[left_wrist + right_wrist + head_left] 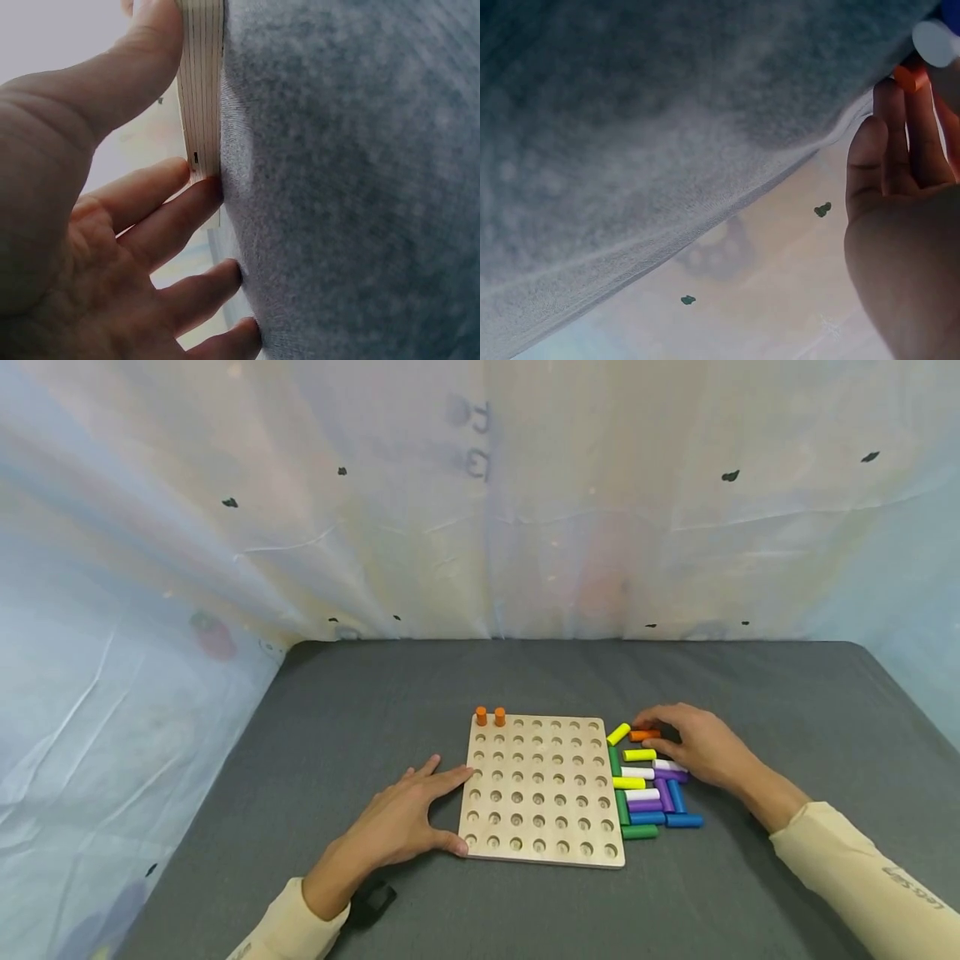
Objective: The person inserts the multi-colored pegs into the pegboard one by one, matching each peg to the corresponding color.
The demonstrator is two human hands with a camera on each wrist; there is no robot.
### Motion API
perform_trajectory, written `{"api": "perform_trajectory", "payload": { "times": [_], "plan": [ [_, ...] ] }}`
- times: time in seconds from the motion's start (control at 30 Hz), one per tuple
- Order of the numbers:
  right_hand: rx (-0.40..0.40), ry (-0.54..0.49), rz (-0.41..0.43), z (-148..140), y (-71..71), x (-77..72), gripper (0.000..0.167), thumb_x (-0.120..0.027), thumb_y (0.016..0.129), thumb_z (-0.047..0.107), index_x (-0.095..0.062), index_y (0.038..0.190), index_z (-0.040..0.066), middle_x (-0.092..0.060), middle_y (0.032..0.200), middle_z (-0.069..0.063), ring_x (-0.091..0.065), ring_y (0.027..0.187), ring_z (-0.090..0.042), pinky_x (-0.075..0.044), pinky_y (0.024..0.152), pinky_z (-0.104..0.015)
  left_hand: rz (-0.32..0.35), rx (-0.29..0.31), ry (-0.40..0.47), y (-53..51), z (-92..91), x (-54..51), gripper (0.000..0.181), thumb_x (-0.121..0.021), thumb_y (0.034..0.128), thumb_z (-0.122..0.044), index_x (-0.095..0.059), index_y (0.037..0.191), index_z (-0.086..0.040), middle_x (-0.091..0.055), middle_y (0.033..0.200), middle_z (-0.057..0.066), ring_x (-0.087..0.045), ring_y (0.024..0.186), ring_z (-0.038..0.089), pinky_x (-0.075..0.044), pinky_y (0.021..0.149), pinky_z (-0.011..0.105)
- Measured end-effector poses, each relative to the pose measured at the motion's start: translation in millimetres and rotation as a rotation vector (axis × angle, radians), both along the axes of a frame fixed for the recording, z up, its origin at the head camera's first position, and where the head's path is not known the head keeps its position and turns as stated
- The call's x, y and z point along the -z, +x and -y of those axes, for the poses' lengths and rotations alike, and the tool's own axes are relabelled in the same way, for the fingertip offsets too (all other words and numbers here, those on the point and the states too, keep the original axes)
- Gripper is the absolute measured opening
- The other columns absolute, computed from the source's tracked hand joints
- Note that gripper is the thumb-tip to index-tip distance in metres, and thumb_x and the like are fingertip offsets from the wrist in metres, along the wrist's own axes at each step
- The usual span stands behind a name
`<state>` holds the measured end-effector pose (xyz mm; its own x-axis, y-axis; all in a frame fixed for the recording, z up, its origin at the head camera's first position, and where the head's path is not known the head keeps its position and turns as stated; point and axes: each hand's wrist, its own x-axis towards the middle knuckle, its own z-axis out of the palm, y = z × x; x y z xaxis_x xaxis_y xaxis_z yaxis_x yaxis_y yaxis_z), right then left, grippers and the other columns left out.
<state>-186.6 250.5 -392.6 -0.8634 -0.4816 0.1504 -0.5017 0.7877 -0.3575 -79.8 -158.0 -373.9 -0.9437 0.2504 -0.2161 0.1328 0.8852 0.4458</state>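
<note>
A pale wooden board (528,789) with rows of round holes lies flat; two orange pegs (499,717) stand upright in its far left corner. My left hand (397,820) rests at the board's left edge, fingers spread, thumb at the near corner. In the left wrist view, the thumb and fingertips of this hand (142,202) touch the board's side (201,97). Right of the board, my right hand (705,745) has its fingers and thumb around a lying orange peg (643,736). The right wrist view shows that orange peg (909,78) by the fingers of the hand (907,217).
Several yellow, green, white, purple and blue pegs (647,818) lie close together along the board's right side. A small black object (372,903) is by the left sleeve. A pale curtain (525,527) hangs behind the grey table (360,693).
</note>
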Motion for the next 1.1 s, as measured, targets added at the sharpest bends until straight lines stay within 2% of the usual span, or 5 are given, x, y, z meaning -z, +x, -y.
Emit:
{"api": "perform_trajectory", "payload": {
  "times": [0.37, 0.63, 0.8, 0.97, 1.1],
  "plan": [
    [0.003, 0.01, -0.025, 1.6, -1.7, -1.8, 0.032, -0.074, 0.09, 0.015, -0.068, 0.122, 0.014, -0.071, 0.115, -0.006, -0.065, 0.104, -0.024, -0.051, 0.09, -0.052, 0.012, -0.014, 0.004, -0.4, 1.4, 0.2, 0.098, -0.088, 0.0611, -0.054, -0.043, 0.147, -0.047, -0.04, 0.158, -0.006, -0.032, 0.144, 0.052, -0.03, 0.097, 0.081],
    [0.018, -0.031, -0.062, 0.7, 1.6, -1.9, 0.038, -0.071, 0.092, 0.01, -0.062, 0.128, 0.013, -0.066, 0.117, -0.008, -0.062, 0.099, -0.023, -0.052, 0.088, -0.052, 0.022, 0.006, -0.005, -2.2, 0.3, -2.9, 0.098, -0.088, 0.0624, -0.055, -0.042, 0.148, -0.045, -0.04, 0.158, -0.008, -0.03, 0.148, 0.044, -0.031, 0.1, 0.079],
    [0.034, -0.03, -0.054, -0.2, 3.9, -0.4, 0.04, -0.07, 0.092, 0.009, -0.06, 0.131, 0.013, -0.066, 0.116, -0.009, -0.062, 0.098, -0.023, -0.052, 0.088, -0.053, 0.02, 0.012, 0.002, -1.7, -0.3, -2.7, 0.098, -0.088, 0.0619, -0.055, -0.044, 0.148, -0.044, -0.041, 0.157, -0.008, -0.03, 0.149, 0.041, -0.032, 0.1, 0.078],
    [0.044, -0.035, -0.035, 1.9, 4.2, 0.8, 0.039, -0.068, 0.094, 0.009, -0.059, 0.132, 0.014, -0.065, 0.118, -0.01, -0.063, 0.098, -0.024, -0.053, 0.089, -0.054, 0.027, 0.002, 0.006, -0.8, 0.4, -2.2, 0.098, -0.089, 0.0612, -0.055, -0.043, 0.148, -0.045, -0.042, 0.157, -0.008, -0.03, 0.148, 0.044, -0.031, 0.099, 0.079],
    [0.042, -0.057, -0.053, 3.3, 5.2, 1.2, 0.037, -0.068, 0.093, 0.008, -0.061, 0.13, 0.014, -0.065, 0.119, -0.01, -0.063, 0.099, -0.024, -0.053, 0.089, -0.054, 0.033, -0.002, 0.005, -0.9, 0.6, -2.1, 0.099, -0.089, 0.061, -0.055, -0.043, 0.148, -0.045, -0.042, 0.157, -0.008, -0.03, 0.148, 0.045, -0.031, 0.098, 0.08]
  ]
}}
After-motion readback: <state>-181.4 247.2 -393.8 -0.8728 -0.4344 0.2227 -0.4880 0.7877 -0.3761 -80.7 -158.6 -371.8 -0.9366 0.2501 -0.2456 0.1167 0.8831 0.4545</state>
